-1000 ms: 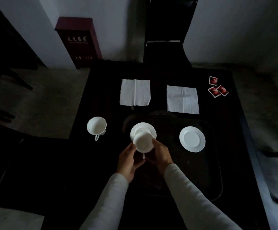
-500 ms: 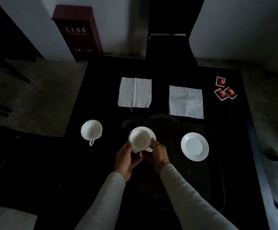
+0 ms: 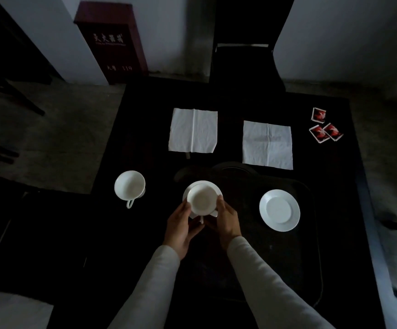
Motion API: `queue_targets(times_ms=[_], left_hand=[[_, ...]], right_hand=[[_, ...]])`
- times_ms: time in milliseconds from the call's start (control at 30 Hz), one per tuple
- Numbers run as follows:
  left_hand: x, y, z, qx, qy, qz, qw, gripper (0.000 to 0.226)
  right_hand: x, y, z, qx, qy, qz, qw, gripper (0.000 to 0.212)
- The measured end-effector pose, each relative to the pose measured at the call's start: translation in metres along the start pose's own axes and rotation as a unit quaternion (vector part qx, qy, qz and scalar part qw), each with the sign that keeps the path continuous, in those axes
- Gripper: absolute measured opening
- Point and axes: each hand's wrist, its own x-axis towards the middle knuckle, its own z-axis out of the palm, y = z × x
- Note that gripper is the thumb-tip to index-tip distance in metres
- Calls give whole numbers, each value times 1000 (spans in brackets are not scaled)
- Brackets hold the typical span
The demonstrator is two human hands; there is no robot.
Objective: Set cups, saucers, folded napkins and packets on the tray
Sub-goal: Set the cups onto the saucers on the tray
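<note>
A white cup [image 3: 202, 200] sits on a white saucer [image 3: 213, 186] at the left end of the dark tray [image 3: 306, 245]. My left hand [image 3: 181, 224] and my right hand [image 3: 227, 219] clasp the cup from either side, its handle pointing toward me. A bare second saucer [image 3: 279, 210] lies on the tray's right part. Another white cup [image 3: 129, 188] stands on the table left of the tray. Two white napkins [image 3: 193, 130] [image 3: 267, 144] lie flat beyond the tray. Three red packets [image 3: 324, 128] rest at the far right.
The dark table [image 3: 145, 110] fills the middle of the view, with grey floor to its left. A dark chair [image 3: 243, 60] stands at its far side and a maroon box [image 3: 112, 41] against the white wall.
Both hands have carried the cup forward and set it down over the saucer. The view has shifted slightly.
</note>
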Motion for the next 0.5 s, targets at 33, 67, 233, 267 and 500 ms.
queue_targets(times_ms=[33,67,233,267,500], left_hand=[[0,1,0,2,-1,-1,1000,31],[0,1,-1,2,-1,-1,1000,32],[0,4,1,0,-6,-1,1000,32],[0,4,1,0,-7,-1,1000,32],[1,9,0,16,-11,-1,1000,33]], right_hand=[[0,0,0,-3,1,-3,1000,36],[0,0,1,-5,3,-6,1000,35],[-1,0,3,-18,12,-12,1000,35],[-1,0,4,-20,14,-13,1000,35],[0,2,4,-15,15,-12,1000,48]])
